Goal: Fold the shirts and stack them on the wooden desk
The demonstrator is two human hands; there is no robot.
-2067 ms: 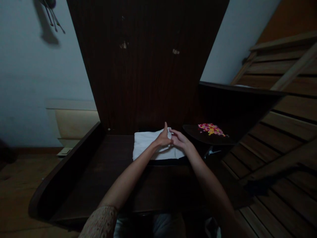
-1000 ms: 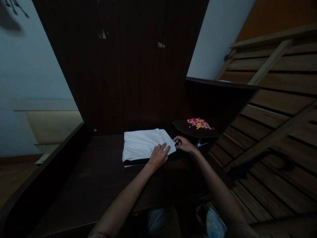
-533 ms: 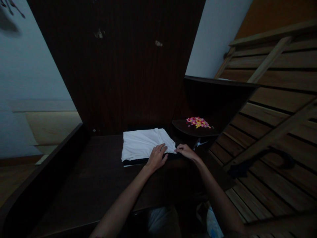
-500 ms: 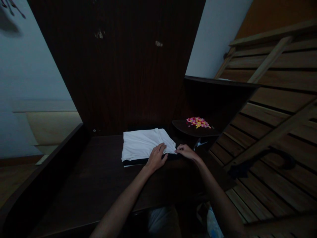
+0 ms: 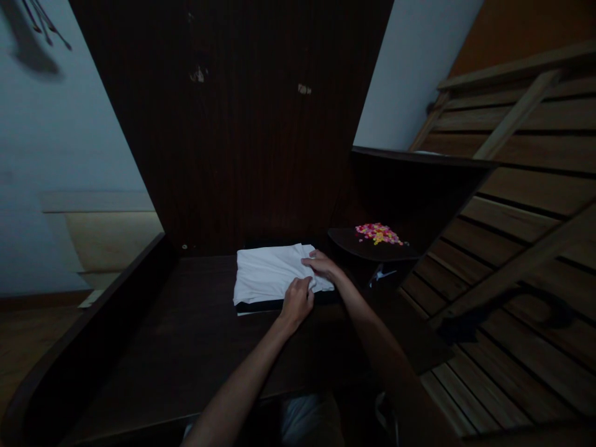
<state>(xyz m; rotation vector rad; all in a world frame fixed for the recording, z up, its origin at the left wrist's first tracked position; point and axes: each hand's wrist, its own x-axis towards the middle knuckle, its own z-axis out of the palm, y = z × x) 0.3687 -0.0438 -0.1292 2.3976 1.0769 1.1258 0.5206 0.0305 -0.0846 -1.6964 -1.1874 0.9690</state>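
A dark wood-grain panel (image 5: 242,143) rises behind the folded white cloth (image 5: 265,273); a slatted wooden frame (image 5: 521,214) stands well to its right. The dark desk (image 5: 195,335) lies beneath it. At its near edge, the left hand (image 5: 297,302) pinches fabric with curled fingers; on its right part rests the half-open right hand (image 5: 321,265), grip unclear. Small pink and yellow pieces (image 5: 379,234) lie to its right.

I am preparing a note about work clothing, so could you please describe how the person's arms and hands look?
The left hand and right hand wear no gloves. The left forearm and right forearm narrow toward the wrists; no sleeve, watch or bracelet shows on them. The picture is too dim to tell about rings or small markings.
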